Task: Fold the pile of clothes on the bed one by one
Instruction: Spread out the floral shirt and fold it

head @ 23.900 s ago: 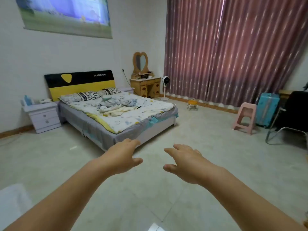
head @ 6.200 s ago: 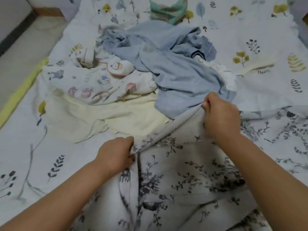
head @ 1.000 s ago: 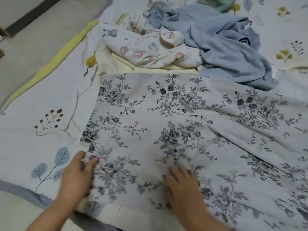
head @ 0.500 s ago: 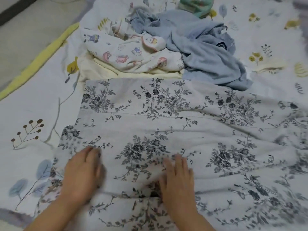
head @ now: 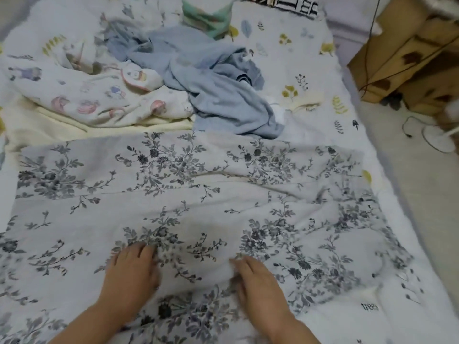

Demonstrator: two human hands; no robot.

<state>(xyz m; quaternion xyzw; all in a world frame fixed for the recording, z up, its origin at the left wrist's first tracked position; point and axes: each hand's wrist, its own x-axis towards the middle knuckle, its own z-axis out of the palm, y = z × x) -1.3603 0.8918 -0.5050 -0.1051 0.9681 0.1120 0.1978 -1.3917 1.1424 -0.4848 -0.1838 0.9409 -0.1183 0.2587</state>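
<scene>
A white garment with grey flower print [head: 188, 194] lies spread flat across the near part of the bed. My left hand [head: 131, 271] and my right hand [head: 258, 281] press palm-down on its near part, fingers straight, about a hand's width apart. Behind it sits the pile: a white cartoon-print piece [head: 99, 95], a pale yellow cloth [head: 74, 125] under it, and a crumpled light blue garment [head: 211, 80] to the right. A green folded piece [head: 206, 21] lies at the far end.
The bed sheet [head: 330, 78] with a leaf print covers the bed. Its right edge drops to the tiled floor [head: 417, 194]. A wooden cabinet [head: 407, 50] with cables and a white fan base [head: 439, 137] stand at the right.
Both hands slid to the right over the floral garment, smoothing it. The view swung right, bringing the bed's right edge and the cabinet into sight.
</scene>
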